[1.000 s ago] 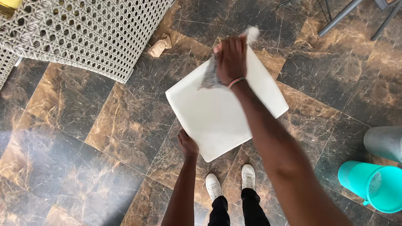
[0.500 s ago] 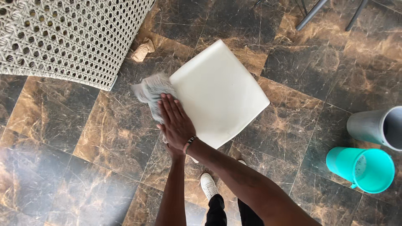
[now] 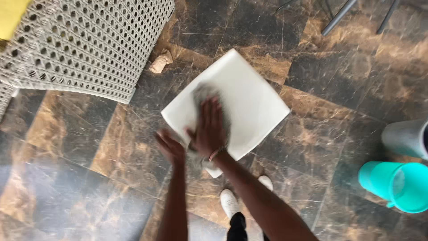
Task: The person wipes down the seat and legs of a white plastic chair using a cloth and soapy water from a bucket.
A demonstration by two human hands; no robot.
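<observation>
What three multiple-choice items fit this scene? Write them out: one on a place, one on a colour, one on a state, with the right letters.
1. Where does the right hand lie?
A. on the white square panel
B. on the woven chair
C. in the bucket

2. What colour is the bucket at lower right?
A. red
B. turquoise
C. black

3. How is the grey cloth held?
A. folded on the floor
B. hanging from the chair
C. pressed flat under the right hand

Answers: 1 A, the palm rests on the panel; 2 B, its rim and wall are turquoise; 3 C, the cloth shows beyond the fingers, flat on the panel.
</observation>
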